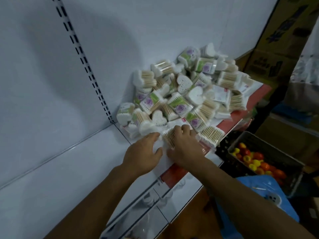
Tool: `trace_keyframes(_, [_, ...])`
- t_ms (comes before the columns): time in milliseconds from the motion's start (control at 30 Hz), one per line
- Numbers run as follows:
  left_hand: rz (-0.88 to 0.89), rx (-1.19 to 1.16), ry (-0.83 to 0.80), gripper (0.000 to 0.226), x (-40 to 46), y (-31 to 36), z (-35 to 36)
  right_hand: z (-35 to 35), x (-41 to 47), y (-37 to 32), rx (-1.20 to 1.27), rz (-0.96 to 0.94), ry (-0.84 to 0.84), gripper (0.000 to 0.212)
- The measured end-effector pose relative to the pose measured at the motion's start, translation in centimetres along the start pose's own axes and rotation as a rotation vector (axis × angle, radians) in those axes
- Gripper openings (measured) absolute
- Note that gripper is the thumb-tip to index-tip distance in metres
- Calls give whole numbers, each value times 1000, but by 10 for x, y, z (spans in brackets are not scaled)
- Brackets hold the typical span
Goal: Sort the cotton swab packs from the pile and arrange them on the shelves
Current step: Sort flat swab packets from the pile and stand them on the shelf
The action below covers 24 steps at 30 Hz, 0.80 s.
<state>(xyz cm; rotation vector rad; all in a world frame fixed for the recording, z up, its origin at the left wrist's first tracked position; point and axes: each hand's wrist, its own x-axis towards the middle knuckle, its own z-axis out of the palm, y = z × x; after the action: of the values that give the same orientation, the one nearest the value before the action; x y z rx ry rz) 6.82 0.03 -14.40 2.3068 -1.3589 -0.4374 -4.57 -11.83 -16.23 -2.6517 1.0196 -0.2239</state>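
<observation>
A pile of cotton swab packs (189,94) lies on the white shelf (60,169) against the back panel; many are heart-shaped, some carry green and purple flower labels. At the pile's near edge a flat pack of wooden-stick swabs (170,137) lies on the shelf. My right hand (185,147) lies on top of it, fingers curled over its far edge. My left hand (143,152) rests just left of that pack, its fingers reaching to the pack's left end. Another flat pack (210,135) lies to the right.
A slotted upright (82,61) runs down the white back panel. Below the shelf's front edge to the right stands a dark crate of red and yellow items (255,161), with a blue bag (264,192) near it. Cardboard boxes (279,40) are stacked at the far right.
</observation>
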Motion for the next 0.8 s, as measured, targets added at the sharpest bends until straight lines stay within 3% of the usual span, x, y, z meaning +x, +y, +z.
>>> trace_keyframes(100, [-64,-66,121,40,3,18,8,-14,10,17,431,31,75,49])
trace_keyframes(167, [-122,-209,240,29,8,28,9,-33,17,27,1027,254,53,29])
trace_keyframes(233, [-195,-405,281,25,13,40,7,-45,21,35,1547,467,-116,23])
trace_keyframes(300, [-270,-636,230,29,20,54,6,-50,20,38,1656,499,-203,28])
trace_keyframes(367, [-342,-806,134,25,28,67,3,-50,14,34,1632,450,-214,29])
trace_keyframes(467, [-324,-882,53,12,34,77,3,-52,6,35,1499,294,-166,22])
trace_keyframes(600, [-249,-906,72,12,38,84,9,-56,3,55,981,10,92,20])
trace_keyframes(700, [-261,-956,143,9,45,84,7,-52,3,83,633,56,305,29])
trace_keyframes(800, [-267,-953,175,7,52,79,7,-43,1,112,263,54,240,51])
